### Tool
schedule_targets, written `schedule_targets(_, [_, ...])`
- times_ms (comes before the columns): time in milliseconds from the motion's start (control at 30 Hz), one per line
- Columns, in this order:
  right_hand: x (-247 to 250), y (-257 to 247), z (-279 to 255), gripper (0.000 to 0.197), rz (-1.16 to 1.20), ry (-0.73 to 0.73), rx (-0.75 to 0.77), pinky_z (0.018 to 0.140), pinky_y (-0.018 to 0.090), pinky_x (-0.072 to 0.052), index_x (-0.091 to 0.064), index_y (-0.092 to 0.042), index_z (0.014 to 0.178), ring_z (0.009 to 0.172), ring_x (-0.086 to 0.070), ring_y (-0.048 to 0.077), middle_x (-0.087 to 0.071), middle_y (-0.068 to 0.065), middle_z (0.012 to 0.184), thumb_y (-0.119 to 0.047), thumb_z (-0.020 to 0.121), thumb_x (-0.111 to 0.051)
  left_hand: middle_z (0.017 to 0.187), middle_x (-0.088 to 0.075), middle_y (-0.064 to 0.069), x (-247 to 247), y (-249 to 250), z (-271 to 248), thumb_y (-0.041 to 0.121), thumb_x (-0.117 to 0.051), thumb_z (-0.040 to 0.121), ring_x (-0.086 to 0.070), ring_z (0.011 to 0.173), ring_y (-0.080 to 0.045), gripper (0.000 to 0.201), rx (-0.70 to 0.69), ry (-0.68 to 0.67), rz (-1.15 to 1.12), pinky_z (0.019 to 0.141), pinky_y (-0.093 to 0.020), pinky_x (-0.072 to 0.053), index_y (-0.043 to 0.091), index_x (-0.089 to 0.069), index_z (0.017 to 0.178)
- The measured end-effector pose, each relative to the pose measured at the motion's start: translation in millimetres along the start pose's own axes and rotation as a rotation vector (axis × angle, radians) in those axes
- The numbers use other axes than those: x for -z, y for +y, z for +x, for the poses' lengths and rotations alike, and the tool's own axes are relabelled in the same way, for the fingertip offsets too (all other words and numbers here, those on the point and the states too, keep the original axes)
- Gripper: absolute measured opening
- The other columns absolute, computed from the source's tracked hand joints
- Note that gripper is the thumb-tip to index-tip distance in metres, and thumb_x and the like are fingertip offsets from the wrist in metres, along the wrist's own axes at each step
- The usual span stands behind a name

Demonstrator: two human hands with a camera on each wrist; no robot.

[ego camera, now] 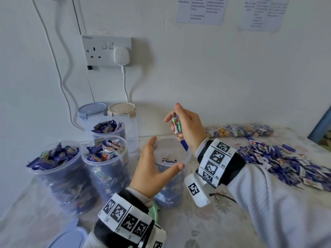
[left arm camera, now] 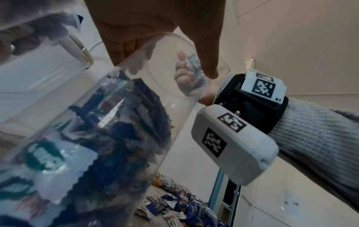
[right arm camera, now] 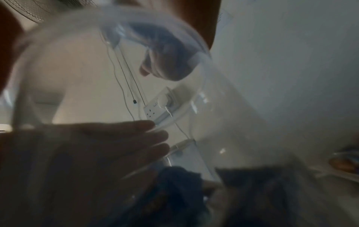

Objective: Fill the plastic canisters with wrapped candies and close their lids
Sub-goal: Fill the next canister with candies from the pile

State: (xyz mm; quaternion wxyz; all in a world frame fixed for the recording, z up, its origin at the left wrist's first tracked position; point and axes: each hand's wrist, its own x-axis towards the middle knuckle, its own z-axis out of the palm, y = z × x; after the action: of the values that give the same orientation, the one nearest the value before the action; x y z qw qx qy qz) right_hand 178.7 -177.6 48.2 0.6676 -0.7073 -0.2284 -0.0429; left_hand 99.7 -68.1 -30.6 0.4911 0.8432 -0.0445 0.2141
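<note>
Table (ego camera: pixel 223 222), right hand (ego camera: pixel 188 127) (candies (ego camera: pixel 177 127) gripped)

The left hand (ego camera: pixel 152 169) is spread, thumb and fingers extended; the right hand (ego camera: pixel 186 125) is raised, its fingers curled.

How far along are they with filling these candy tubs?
Three open canisters look full. The left hand steadies a partly filled canister while the right hand holds candies over it. Left: the loose candy pile and every filled canister's lid.
</note>
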Motion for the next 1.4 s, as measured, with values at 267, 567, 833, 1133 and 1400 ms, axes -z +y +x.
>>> schedule_targets(267, [5, 21, -17, 0.034, -0.015, -0.062, 0.186, 0.067, 0.023, -0.049, -0.068, -0.014, 0.076, 0.068, -0.06, 0.011, -0.063, 0.003, 0.069, -0.034, 0.089, -0.043, 0.141, -0.036, 0.001, 1, 4, -2, 0.072, -0.065, 0.054, -0.037, 0.129, -0.011, 0.115, 0.036, 0.009, -0.025, 0.106, -0.029, -0.033, 0.013, -0.023, 0.143])
schedule_targets(567, [29, 42, -37, 0.039, -0.049, -0.179, 0.174, 0.1, 0.028, -0.044, -0.066, -0.021, 0.105, 0.109, -0.061, 0.009, -0.068, -0.003, 0.109, -0.044, 0.09, -0.039, 0.14, -0.033, 0.001, 4, 10, -3, 0.071, -0.056, 0.054, -0.03, 0.128, -0.006, 0.111, 0.03, 0.028, 0.127, 0.102, -0.019, -0.024, 0.011, -0.026, 0.142])
schedule_targets(833, [127, 62, -57, 0.019, -0.217, -0.204, -0.137, 0.096, 0.017, -0.043, -0.062, -0.021, 0.111, 0.106, -0.057, 0.0, -0.062, -0.013, 0.112, -0.017, 0.096, -0.05, 0.115, -0.054, -0.003, -37, 63, -16, 0.021, -0.052, 0.081, -0.048, 0.11, -0.011, 0.038, -0.42, 0.298, 0.296, 0.097, -0.015, -0.036, 0.008, -0.055, 0.116])
schedule_targets(1133, [288, 117, -51, 0.051, -1.081, -0.317, -0.418, 0.108, 0.041, -0.03, -0.04, -0.036, 0.137, 0.139, -0.027, 0.026, -0.034, 0.003, 0.149, -0.052, 0.09, -0.051, 0.136, -0.036, -0.003, -187, 52, 9, 0.034, -0.062, 0.085, -0.037, 0.127, -0.021, 0.061, 0.21, -0.432, 0.304, 0.106, -0.03, -0.032, 0.022, -0.034, 0.137])
schedule_targets(1400, [326, 130, -54, 0.104, -1.184, -0.784, -0.693, 0.114, 0.055, -0.015, 0.002, -0.056, 0.142, 0.146, 0.002, 0.034, 0.006, 0.009, 0.159, -0.09, 0.055, -0.046, 0.153, -0.006, -0.014, -265, 41, 42, 0.07, -0.057, 0.072, -0.011, 0.141, -0.036, 0.099, 0.333, -0.801, 0.636, 0.109, -0.054, -0.024, 0.043, 0.007, 0.143])
